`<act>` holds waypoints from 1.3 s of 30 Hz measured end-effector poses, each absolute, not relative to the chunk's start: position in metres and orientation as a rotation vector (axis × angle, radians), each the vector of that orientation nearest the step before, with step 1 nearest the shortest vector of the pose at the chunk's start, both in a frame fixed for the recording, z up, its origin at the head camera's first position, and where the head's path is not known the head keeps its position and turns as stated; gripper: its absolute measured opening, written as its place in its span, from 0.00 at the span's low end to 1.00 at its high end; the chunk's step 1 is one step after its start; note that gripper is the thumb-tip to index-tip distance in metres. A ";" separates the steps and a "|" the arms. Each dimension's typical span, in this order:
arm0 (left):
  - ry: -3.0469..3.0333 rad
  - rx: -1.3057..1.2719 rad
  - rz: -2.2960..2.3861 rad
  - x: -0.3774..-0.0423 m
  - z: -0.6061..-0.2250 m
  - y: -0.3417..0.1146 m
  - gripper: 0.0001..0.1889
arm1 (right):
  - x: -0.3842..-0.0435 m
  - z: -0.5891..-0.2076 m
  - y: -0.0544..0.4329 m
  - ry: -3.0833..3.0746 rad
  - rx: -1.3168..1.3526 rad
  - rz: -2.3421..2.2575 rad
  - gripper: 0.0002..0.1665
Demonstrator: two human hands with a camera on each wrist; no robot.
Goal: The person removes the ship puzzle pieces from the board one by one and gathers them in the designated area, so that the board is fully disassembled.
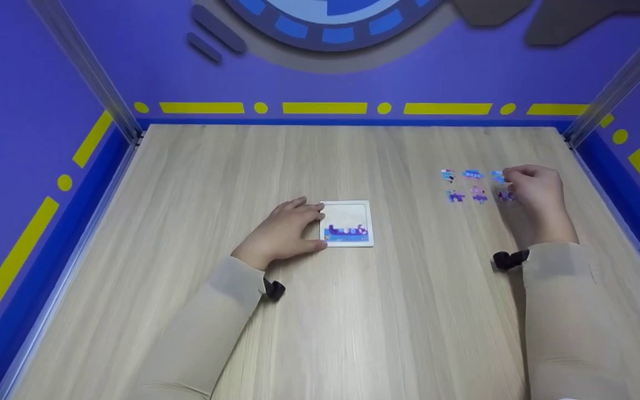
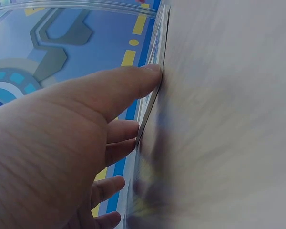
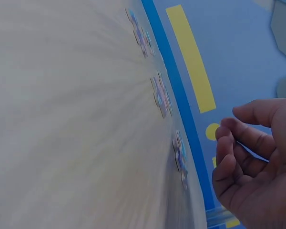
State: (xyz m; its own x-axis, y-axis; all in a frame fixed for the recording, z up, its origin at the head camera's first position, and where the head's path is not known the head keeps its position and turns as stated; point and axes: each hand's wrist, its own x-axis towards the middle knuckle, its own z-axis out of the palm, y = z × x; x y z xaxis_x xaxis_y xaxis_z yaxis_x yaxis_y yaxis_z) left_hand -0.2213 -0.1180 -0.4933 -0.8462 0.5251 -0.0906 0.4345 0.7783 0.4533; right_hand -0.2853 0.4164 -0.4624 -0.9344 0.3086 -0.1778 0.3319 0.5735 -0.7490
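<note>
My left hand [image 1: 292,230] rests on the left edge of a square white puzzle frame [image 1: 370,222]. Its index finger lies near the upper corner and the thumb [image 2: 133,86] presses the lower one. Blue and purple picture pieces [image 1: 345,235] fill the bottom strip inside the frame; the part above is pale. At the right, my right hand [image 1: 539,191] hovers over loose puzzle pieces, its fingertips overlapping a blue puzzle piece [image 1: 498,176]. In the right wrist view, thumb and index fingertip are apart, with nothing between them. A purple piece [image 1: 504,196] below is partly hidden by that hand.
Two short rows of loose pieces lie on the wooden table [image 1: 409,311], among them a blue one [image 1: 473,174], a pink one [image 1: 479,194] and a purple one [image 1: 455,196]. Blue panels [image 1: 320,83] with yellow marks enclose the back and both sides.
</note>
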 end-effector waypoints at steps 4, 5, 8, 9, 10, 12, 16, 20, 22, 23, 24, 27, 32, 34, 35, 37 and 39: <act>2.755 0.746 0.633 -0.220 -0.493 -0.118 0.38 | -0.285 -0.460 0.404 2.771 0.503 -1.410 0.37; 2.753 0.742 0.632 -0.220 -0.492 -0.118 0.38 | -0.285 -0.459 0.401 2.774 0.481 -1.427 0.37; 2.752 0.728 0.627 -0.220 -0.491 -0.117 0.38 | -0.286 -0.457 0.390 2.781 0.407 -1.456 0.34; 2.755 0.724 0.625 -0.220 -0.491 -0.117 0.38 | -0.287 -0.456 0.385 2.782 0.386 -1.460 0.34; 2.757 0.722 0.623 -0.220 -0.492 -0.117 0.38 | -0.287 -0.456 0.380 2.777 0.367 -1.465 0.34; 2.762 0.720 0.619 -0.221 -0.492 -0.116 0.38 | -0.289 -0.456 0.369 2.756 0.329 -1.486 0.34; 2.753 0.729 0.619 -0.221 -0.494 -0.114 0.38 | -0.289 -0.459 0.344 2.716 0.248 -1.525 0.32; 2.744 0.732 0.624 -0.221 -0.497 -0.114 0.38 | -0.288 -0.457 0.317 2.705 0.140 -1.572 0.28; 2.750 0.721 0.624 -0.220 -0.497 -0.115 0.38 | -0.288 -0.453 0.302 2.695 0.085 -1.613 0.26; 2.754 0.714 0.627 -0.220 -0.497 -0.116 0.38 | -0.288 -0.451 0.294 2.694 0.059 -1.623 0.26; 2.759 0.709 0.631 -0.220 -0.497 -0.117 0.38 | -0.288 -0.448 0.286 2.690 0.037 -1.639 0.25; 2.767 0.705 0.637 -0.220 -0.495 -0.119 0.37 | -0.287 -0.439 0.262 2.689 -0.027 -1.652 0.26; 2.761 0.725 0.628 -0.220 -0.493 -0.118 0.38 | -0.278 -0.426 0.228 2.687 -0.123 -1.647 0.25; 2.761 0.730 0.623 -0.220 -0.493 -0.117 0.38 | -0.272 -0.422 0.217 2.685 -0.159 -1.648 0.24; 2.762 0.731 0.621 -0.221 -0.493 -0.116 0.38 | -0.269 -0.421 0.212 2.680 -0.176 -1.653 0.23; 2.763 0.732 0.621 -0.221 -0.493 -0.116 0.37 | -0.265 -0.420 0.203 2.674 -0.221 -1.656 0.22; 2.765 0.735 0.620 -0.220 -0.493 -0.116 0.38 | -0.261 -0.420 0.194 2.665 -0.278 -1.652 0.21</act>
State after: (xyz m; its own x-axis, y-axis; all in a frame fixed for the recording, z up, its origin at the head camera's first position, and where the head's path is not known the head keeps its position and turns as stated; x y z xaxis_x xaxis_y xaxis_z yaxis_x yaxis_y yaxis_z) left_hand -0.2204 -0.1159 -0.4935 -0.8525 0.5139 -0.0956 0.4240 0.7868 0.4485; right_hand -0.2607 0.1945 -0.4205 -0.9844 -0.1462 0.0978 -0.1526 0.4336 -0.8881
